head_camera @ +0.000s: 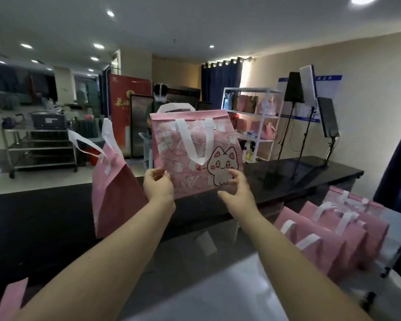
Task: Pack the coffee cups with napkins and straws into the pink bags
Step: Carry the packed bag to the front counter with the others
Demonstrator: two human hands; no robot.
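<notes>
Bag stands upright, handles up, gripped by left hand and right hand.

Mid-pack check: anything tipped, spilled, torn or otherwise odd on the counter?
No spills or tears show. The plain pink bag left of the cat bag, held by the left hand and right hand, leans sideways, its handles flopped left. No cups, napkins or straws are in view.

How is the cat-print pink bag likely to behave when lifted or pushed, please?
Probably light: left hand and right hand pinch the cat-print pink bag by its lower corners only. Its front stays flat, so likely fairly stiff. The white handle droops, probably floppy.
</notes>
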